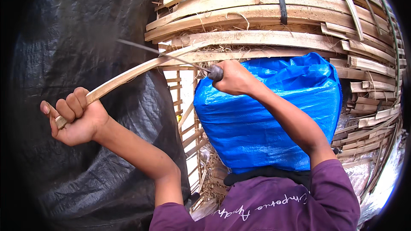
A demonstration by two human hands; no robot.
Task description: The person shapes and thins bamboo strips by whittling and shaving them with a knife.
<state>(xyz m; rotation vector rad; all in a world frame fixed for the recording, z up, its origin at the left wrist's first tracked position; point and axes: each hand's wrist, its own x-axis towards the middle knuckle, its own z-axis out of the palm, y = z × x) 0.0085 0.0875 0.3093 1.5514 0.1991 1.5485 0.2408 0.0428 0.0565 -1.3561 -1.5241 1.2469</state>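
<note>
My left hand (80, 116), out to the left, is closed round the end of a long pale bamboo strip (128, 73). The strip runs up and to the right, past my right hand. My right hand (234, 77) grips the dark handle of a knife (215, 73). Its long thin blade points up and left and crosses the strip; whether the edge bites into the strip I cannot tell. Across my lap lies a blue plastic sheet (265, 119), below my right hand and forearm.
Black plastic sheeting (107, 175) covers the left side. Bundled bamboo strips (239, 17) are stacked at the far side, one bundle tied with a dark band (281, 7). More cut strips (376, 119) pile up at the right. A slatted bamboo frame (188, 134) shows between the two sheets, with shavings around.
</note>
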